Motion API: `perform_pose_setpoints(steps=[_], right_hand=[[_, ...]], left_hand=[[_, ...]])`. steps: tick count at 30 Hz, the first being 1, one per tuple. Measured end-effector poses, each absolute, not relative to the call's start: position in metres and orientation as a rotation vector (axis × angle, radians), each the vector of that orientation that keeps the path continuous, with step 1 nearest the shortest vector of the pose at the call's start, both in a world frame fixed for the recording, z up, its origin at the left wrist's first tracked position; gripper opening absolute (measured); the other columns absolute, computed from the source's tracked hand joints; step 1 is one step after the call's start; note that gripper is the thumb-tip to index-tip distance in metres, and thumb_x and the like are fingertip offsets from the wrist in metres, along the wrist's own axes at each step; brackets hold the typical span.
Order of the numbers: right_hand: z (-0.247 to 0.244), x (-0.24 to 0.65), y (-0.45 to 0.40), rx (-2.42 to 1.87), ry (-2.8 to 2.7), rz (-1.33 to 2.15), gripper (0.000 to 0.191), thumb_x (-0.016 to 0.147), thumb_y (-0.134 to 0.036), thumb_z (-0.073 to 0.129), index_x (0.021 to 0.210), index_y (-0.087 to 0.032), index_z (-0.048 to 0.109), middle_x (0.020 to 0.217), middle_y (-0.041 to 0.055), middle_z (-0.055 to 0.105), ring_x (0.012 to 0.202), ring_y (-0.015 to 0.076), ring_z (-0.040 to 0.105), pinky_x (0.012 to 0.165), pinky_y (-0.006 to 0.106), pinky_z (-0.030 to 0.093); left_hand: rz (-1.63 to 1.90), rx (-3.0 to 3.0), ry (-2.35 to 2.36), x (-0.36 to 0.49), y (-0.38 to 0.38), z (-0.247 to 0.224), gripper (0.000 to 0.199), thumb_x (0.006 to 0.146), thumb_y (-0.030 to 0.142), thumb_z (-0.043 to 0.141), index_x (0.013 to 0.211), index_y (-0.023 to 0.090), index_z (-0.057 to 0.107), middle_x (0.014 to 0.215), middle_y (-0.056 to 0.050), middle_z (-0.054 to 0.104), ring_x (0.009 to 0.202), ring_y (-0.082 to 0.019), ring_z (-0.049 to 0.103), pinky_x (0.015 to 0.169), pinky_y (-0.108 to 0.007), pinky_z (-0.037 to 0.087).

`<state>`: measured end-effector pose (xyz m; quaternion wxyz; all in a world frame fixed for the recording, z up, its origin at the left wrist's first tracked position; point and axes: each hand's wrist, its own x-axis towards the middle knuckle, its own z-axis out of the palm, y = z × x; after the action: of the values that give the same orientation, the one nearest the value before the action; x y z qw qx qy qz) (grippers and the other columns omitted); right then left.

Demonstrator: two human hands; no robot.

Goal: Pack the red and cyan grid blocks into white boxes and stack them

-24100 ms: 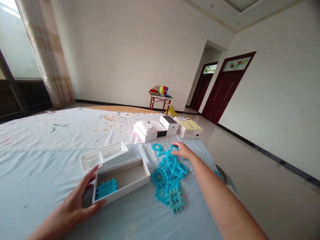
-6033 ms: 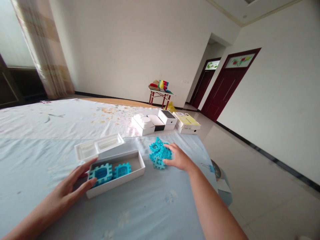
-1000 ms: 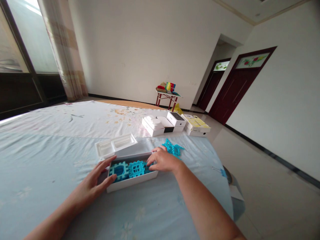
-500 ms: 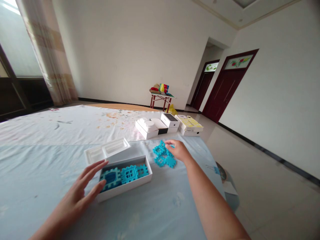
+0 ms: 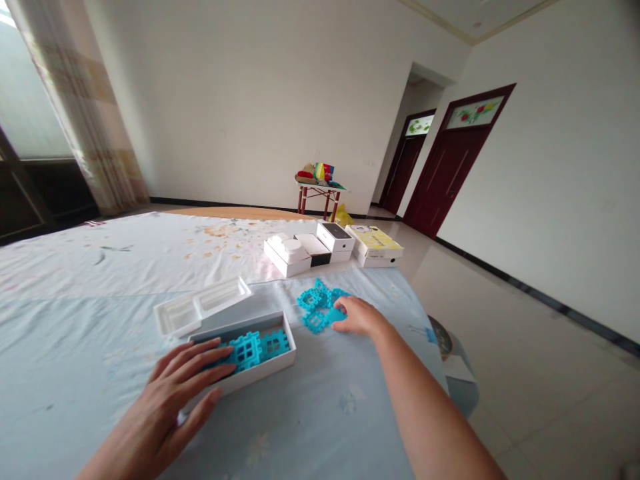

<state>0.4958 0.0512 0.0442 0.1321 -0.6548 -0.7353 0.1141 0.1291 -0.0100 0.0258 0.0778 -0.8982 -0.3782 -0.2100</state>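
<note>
A white open box [image 5: 267,366] holds several blue notched plastic pieces [image 5: 247,350]. My left hand [image 5: 185,380] lies over the box's left end, fingers spread on the pieces there and thumb outside the near wall. To the right of the box, several more blue pieces [image 5: 315,320] lie loosely together on the cloth. My right hand [image 5: 357,315] has its thumb and fingers closed on the nearest-right blue piece [image 5: 334,316], which is still among the others and partly covered by the fingers.
Behind the box lies a white plastic tray [image 5: 205,306]. Farther back stand a box with white items [image 5: 287,257], a white-and-black box [image 5: 315,249], a phone box [image 5: 335,240] and a yellow-and-white box [image 5: 375,245]. The cloth-covered table's [image 5: 410,300] edge curves at the right.
My left hand has moved from the box's left edge to over the pieces inside. My right hand has come down and nearer, from the back pieces to the front-right one. The view has shifted slightly.
</note>
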Motion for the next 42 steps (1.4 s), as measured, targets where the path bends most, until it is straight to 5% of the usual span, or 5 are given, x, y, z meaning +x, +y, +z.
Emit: perform_pose_setpoints(steps=[13,19,28,34,42], right_hand=[[0.036,0.45,0.049,-1.889,-2.155,0.251,0.06,0.062,-0.056,0.063,0.11,-0.021,0.055,0.102,0.0094,0.059,0.095,0.0246,0.056,0.081,0.034,0.041],[0.032,0.447,0.05,-1.834,-2.169,0.298,0.06,0.064,-0.04,0.066,0.118,-0.019,0.05,0.109,0.0109,0.055,0.104,0.0247,0.051,0.086,0.033,0.038],[0.029,0.446,0.05,-1.806,-2.21,0.273,0.067,0.061,-0.049,0.065,0.117,-0.014,0.052,0.108,0.0139,0.054,0.105,0.0276,0.048,0.089,0.036,0.037],[0.03,0.453,0.051,-1.751,-2.201,0.297,0.057,0.064,-0.031,0.063,0.117,-0.014,0.052,0.104,0.0123,0.057,0.102,0.0258,0.05,0.089,0.035,0.038],[0.08,0.435,0.046,-1.167,-2.339,0.29,0.07,0.066,-0.024,0.062,0.13,-0.022,0.035,0.115,0.0061,0.052,0.107,0.0212,0.044,0.098,0.037,0.029]], left_hand=[[-1.141,-2.645,-1.418,0.121,-0.018,0.034,0.038,0.084,0.029,0.038,0.12,0.036,0.048,0.128,0.005,0.05,0.122,-0.021,0.04,0.106,-0.04,0.025],[-1.495,-2.403,-1.886,0.104,-0.008,0.028,0.033,0.088,0.037,0.031,0.109,0.029,0.055,0.121,0.002,0.054,0.116,-0.021,0.044,0.104,-0.039,0.029],[-1.625,-2.35,-2.082,0.099,-0.002,0.024,0.037,0.088,0.041,0.03,0.106,0.023,0.057,0.119,0.0,0.055,0.117,-0.019,0.043,0.108,-0.036,0.023],[-1.618,-2.36,-2.112,0.101,-0.004,0.027,0.039,0.087,0.041,0.031,0.105,0.019,0.058,0.118,-0.001,0.056,0.116,-0.019,0.044,0.107,-0.032,0.024],[-1.629,-2.421,-2.068,0.104,-0.004,0.019,0.036,0.087,0.041,0.033,0.105,0.023,0.058,0.118,0.001,0.056,0.114,-0.017,0.046,0.105,-0.03,0.027]])
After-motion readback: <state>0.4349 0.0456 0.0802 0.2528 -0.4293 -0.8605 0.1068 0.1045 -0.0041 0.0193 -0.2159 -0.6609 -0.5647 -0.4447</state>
